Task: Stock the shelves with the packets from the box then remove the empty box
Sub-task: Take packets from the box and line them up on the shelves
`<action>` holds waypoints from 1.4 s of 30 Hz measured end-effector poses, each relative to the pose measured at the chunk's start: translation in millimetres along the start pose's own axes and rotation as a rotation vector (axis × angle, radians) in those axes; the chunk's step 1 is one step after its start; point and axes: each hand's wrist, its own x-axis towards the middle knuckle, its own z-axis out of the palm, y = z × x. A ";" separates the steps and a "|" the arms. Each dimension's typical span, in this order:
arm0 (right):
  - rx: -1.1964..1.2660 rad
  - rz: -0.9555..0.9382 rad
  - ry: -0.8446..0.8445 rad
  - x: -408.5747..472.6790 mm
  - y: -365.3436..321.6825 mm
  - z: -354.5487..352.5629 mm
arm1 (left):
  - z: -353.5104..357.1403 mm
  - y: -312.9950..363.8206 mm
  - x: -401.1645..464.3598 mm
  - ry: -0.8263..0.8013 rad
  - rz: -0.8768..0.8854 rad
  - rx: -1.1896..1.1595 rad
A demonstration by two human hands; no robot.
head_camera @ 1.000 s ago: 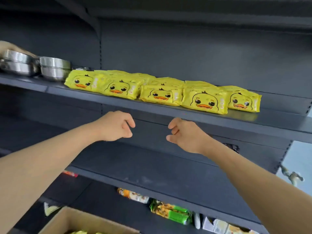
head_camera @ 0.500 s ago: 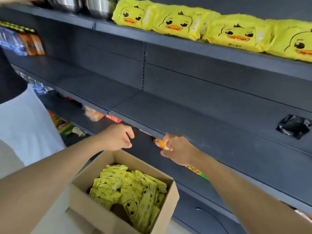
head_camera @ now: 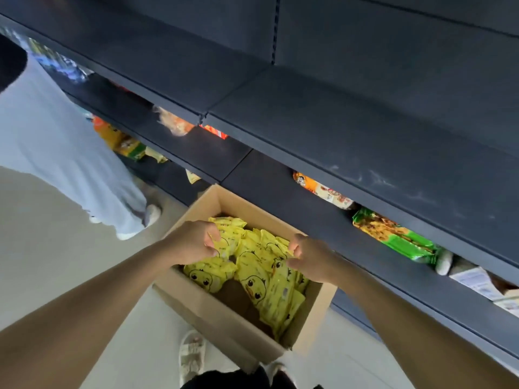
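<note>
The dark shelves (head_camera: 365,130) are running above the open cardboard box (head_camera: 224,318) sitting on the floor. Yellow packets (head_camera: 252,273) are lying inside it. My left hand (head_camera: 193,242) is pinching one packet; my right hand (head_camera: 311,259) is curling its fingers over others.

Dark grey metal shelving (head_camera: 351,113) runs diagonally across the view in several tiers, its lower levels holding orange and green snack bags (head_camera: 398,237), above a pale smooth floor (head_camera: 56,276) where another person in light grey trousers (head_camera: 64,153) and white shoes stands at the left.
</note>
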 end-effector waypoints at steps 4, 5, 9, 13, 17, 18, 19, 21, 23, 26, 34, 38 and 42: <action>0.091 0.137 -0.036 30.1 -1.8 35.5 | 6.0 -47.5 39.4 -0.099 -0.013 0.029; 0.123 0.173 -0.041 37.3 -3.5 45.7 | 7.9 -60.1 50.2 -0.128 -0.018 0.033; 0.240 0.293 -0.047 61.6 -10.8 91.0 | 21.8 -106.7 90.8 -0.237 -0.015 0.086; 0.333 0.390 -0.074 84.5 -12.6 137.0 | 50.9 -139.2 128.1 -0.308 0.002 0.200; 0.389 0.456 -0.076 110.1 -2.6 180.4 | 94.2 -164.0 163.3 -0.348 0.048 0.315; 0.399 0.463 -0.074 116.4 0.7 191.2 | 104.9 -169.1 171.0 -0.348 0.061 0.341; 0.402 0.468 -0.073 123.4 4.8 201.3 | 115.0 -173.6 178.9 -0.339 0.075 0.372; 0.390 0.496 -0.067 137.6 14.7 221.2 | 132.3 -179.4 193.4 -0.313 0.114 0.470; 0.366 0.519 -0.050 152.7 27.1 238.2 | 147.3 -186.0 208.8 -0.299 0.162 0.575; 0.347 0.565 -0.040 175.7 49.3 260.6 | 164.8 -197.3 227.3 -0.320 0.212 0.703; 0.240 0.518 0.063 232.7 84.1 289.2 | 186.8 -212.9 255.5 -0.230 0.426 0.892; 0.186 0.497 0.091 256.4 91.6 298.7 | 188.2 -221.1 260.6 -0.172 0.435 0.844; -0.010 0.490 0.074 269.5 93.1 303.4 | 183.0 -223.9 259.3 -0.174 0.400 0.743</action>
